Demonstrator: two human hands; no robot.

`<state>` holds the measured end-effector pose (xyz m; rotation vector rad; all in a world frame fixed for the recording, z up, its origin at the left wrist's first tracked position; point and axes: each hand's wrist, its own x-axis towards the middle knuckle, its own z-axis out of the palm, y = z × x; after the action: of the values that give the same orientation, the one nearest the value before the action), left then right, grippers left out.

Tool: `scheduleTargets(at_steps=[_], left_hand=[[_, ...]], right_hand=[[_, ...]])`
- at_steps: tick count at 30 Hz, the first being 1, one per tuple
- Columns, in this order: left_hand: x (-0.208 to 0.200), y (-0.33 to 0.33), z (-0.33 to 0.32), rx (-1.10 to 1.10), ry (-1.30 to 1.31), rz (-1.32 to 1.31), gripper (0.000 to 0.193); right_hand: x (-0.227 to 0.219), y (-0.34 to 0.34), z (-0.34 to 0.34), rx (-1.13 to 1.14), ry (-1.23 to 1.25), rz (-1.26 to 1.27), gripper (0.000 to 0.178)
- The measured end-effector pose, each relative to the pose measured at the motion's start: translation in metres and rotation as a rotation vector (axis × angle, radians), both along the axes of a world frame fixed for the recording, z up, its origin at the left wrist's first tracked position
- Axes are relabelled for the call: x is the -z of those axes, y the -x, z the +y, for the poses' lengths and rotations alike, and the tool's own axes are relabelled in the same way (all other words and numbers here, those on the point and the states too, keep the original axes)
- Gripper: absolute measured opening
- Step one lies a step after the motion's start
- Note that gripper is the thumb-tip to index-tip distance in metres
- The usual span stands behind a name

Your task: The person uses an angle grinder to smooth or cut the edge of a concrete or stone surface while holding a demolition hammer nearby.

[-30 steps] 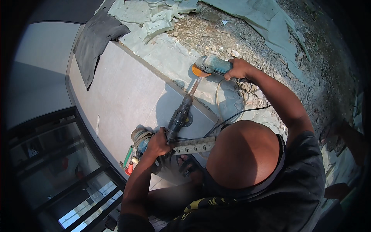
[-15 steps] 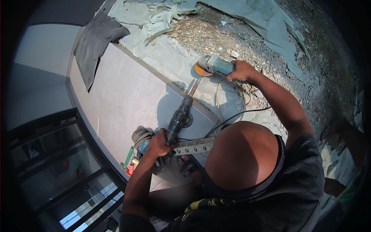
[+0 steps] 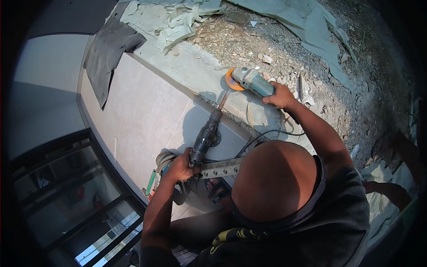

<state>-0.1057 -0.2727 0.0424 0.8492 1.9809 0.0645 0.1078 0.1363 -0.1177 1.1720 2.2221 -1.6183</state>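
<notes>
My left hand (image 3: 180,166) is closed round the rear grip of a black hammer drill (image 3: 205,135), whose chisel bit (image 3: 223,100) points away from me. The drill lies over the edge of the pale tiles. My right hand (image 3: 281,95) grips the body of a teal angle grinder (image 3: 257,82). Its orange disc (image 3: 233,79) is beside the chisel tip; I cannot tell whether they touch. What looks like my bent knee (image 3: 278,182) rises between my arms and hides part of a grey metal strip with holes (image 3: 221,169).
Pale tiles (image 3: 147,102) end at a stepped edge; beyond are sheeting (image 3: 182,71) and rubble (image 3: 249,40). A green-handled tool (image 3: 152,181) lies beside my left wrist. A black cable (image 3: 262,134) loops past my knee. Another person's bare limb (image 3: 389,193) shows at right.
My right hand has moved slightly nearer with the grinder, turning its disc more face-on. The other person's limb at right has shifted. My left hand and the drill stay nearly the same.
</notes>
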Motion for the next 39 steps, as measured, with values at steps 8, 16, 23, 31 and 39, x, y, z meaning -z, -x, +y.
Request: scheduleTargets(at_steps=[8,16,23,31,39], left_hand=[[-0.004,0.003,0.002,0.016,0.049,0.052,0.071],[-0.023,0.024,-0.065,-0.05,-0.106,-0.216,0.083],[-0.069,0.039,-0.092,-0.372,-0.251,-0.451,0.085],[-0.074,0.044,-0.141,-0.684,-0.469,-0.349,0.084],[-0.062,-0.002,-0.162,-0.996,-0.825,-0.17,0.082]], right_hand=[[0.016,0.003,-0.006,0.064,0.034,0.001,0.08],[-0.002,-0.006,-0.009,0.153,0.226,0.211,0.06],[-0.077,-0.006,-0.016,0.219,0.261,0.229,0.059],[-0.203,0.045,-0.028,0.095,0.118,0.336,0.07],[-0.333,0.137,-0.062,-0.072,-0.119,0.31,0.077]])
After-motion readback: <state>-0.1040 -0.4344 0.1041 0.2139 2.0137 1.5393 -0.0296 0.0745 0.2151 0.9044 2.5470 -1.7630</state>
